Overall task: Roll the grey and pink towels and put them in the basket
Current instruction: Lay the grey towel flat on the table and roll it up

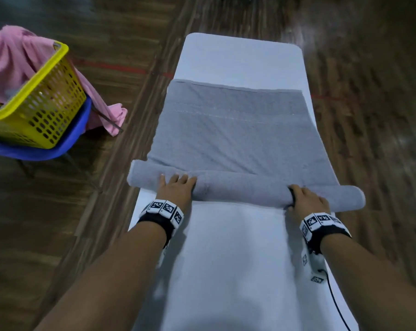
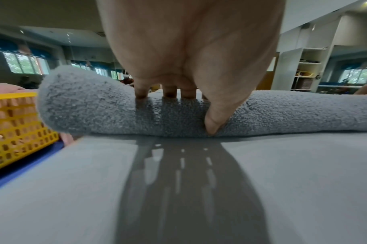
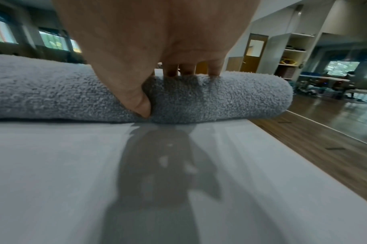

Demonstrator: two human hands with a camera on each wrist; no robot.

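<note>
A grey towel (image 1: pixel 235 130) lies along a white table (image 1: pixel 233 247), its near end rolled into a thick roll (image 1: pixel 245 188) across the table. My left hand (image 1: pixel 177 187) grips the roll near its left end, fingers over the top and thumb (image 2: pixel 215 122) tucked under the front. My right hand (image 1: pixel 306 197) grips it near the right end the same way, thumb (image 3: pixel 142 105) pressed into the front. The pink towel (image 1: pixel 13 58) hangs over a yellow basket (image 1: pixel 44 108) at the far left.
The yellow basket sits on a blue chair seat (image 1: pixel 49 149) left of the table, above a dark wooden floor (image 1: pixel 369 115). Both roll ends overhang the table's sides. A black cable (image 1: pixel 338 306) runs from my right wrist.
</note>
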